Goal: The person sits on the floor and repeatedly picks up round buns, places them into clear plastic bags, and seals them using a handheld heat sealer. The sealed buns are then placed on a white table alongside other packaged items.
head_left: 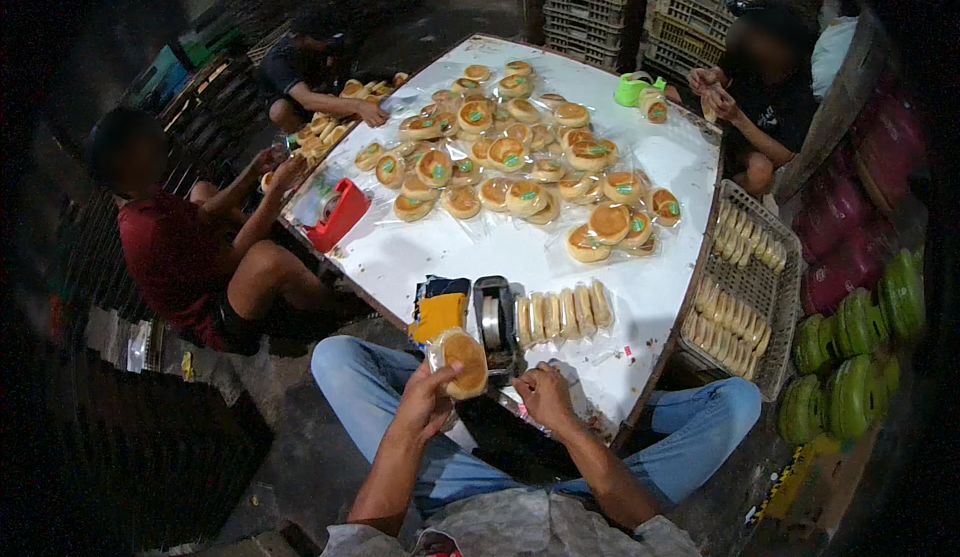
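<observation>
My left hand (pixel 424 401) grips a round, browned bun (pixel 465 366) in a clear plastic wrapper, thumb across its face. It is held over the table's near edge, left of a black tape dispenser (pixel 492 285) with a roll of tape (pixel 490 321). Close to the dispenser's near end is my right hand (pixel 547 398), fingers curled with the tips together; whether a bit of tape is between them is too small to tell. Several wrapped buns (pixel 566 313) stand on edge in a row right of the dispenser. A folded yellow cloth (pixel 441 317) lies at its left.
Many bagged buns (pixel 510 153) are heaped on the white table (pixel 465 253). A red tape dispenser (pixel 339 216) and a green one (pixel 631 90) sit near its edges. Co-workers sit at left and far right. A plastic crate (pixel 757 287) holds rows of buns at right.
</observation>
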The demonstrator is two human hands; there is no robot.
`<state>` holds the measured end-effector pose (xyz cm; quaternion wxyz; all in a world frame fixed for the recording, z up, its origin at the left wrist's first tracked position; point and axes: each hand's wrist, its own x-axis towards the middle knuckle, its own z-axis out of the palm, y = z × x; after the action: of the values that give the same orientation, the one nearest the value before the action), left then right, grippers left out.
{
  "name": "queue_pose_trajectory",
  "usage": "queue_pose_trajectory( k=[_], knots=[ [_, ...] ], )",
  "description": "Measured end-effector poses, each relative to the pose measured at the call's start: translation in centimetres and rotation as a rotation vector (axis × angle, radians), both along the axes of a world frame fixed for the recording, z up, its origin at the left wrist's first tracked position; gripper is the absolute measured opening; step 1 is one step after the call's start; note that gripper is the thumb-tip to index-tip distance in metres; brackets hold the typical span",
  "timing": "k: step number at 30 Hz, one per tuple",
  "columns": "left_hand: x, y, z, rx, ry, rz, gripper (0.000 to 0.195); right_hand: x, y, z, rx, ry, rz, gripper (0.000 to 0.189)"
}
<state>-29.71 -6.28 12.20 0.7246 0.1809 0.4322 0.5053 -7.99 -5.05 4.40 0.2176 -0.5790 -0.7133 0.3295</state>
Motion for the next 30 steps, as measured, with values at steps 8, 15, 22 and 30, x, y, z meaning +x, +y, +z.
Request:
queue_pose_trajectory(
  k=[8, 15, 22, 30],
  knots=[
    [4.6, 0.3, -1.1, 0.121, 0.168, -0.425, 0.058, 3.4, 2.6, 10.8, -0.066, 0.542, 0.37, 0.036],
    [5.9, 1.0, 0.2, -0.104, 0.017, -0.475, 0.046, 7.0, 4.7, 8.3, -0.318, -0.046, 0.102, 0.074],
    [7.7, 7.8, 0.2, -0.051, -0.074, -0.401, 0.061, 8.0, 4.8, 4.2, 0.179, 0.415, -0.194, 0.048],
    [17.6, 26.4, -8.5, 0.425, 1.383, -0.565, 0.076, 13.0, 8.5, -2.4, 0.144, 0.082, -0.652, 0.049]
  ],
)
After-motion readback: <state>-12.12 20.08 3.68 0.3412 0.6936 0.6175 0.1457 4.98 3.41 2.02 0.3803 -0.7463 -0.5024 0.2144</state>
